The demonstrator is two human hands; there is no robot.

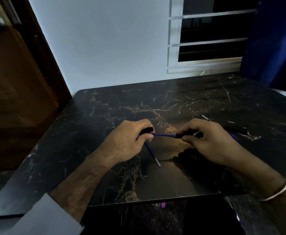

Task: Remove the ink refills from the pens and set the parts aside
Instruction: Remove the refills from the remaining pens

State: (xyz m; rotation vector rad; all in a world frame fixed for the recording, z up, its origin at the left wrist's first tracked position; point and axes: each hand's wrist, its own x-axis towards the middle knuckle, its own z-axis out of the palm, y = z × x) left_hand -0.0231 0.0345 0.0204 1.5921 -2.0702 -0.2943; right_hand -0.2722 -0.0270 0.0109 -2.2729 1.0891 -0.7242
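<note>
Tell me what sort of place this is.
Probably a room in a home, dimly lit. A dark marble-patterned table stands against a plain pale wall, with a barred white-framed window and a blue curtain behind it, and a brown wooden cabinet or door on the left.

Two bare forearms in view, left hand and right hand ungloved, no rings visible. Left arm: pale grey-blue sleeve pushed up near the elbow, forearm hairy. Right wrist: plain thin silver metal bangle, no sleeve visible.
</note>
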